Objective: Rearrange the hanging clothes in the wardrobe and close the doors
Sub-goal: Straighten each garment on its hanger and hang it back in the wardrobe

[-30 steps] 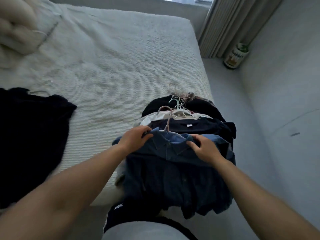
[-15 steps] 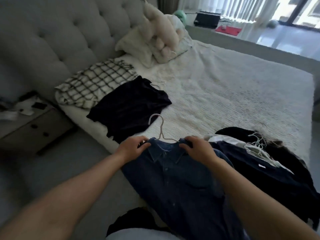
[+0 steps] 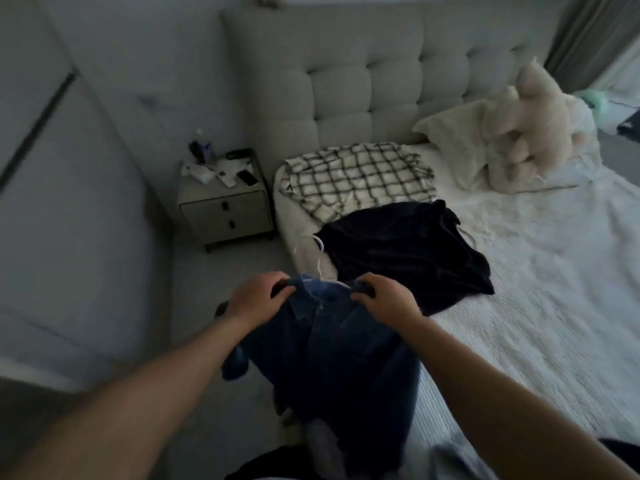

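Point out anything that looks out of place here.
A dark garment lies loose on the bed rather than hanging. The nightstand top is cluttered with papers. Both hands grip a denim shirt on its hanger.

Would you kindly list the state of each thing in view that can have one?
Dark blue denim shirt: on a white hanger, held up at the shoulders, clear of the bed.
Left hand: grips the shirt's shoulder.
Right hand: grips the other shoulder.
Black garment: lying spread on the bed.
Checked pillow: lying flat.
Bedside cabinet: both drawers shut.
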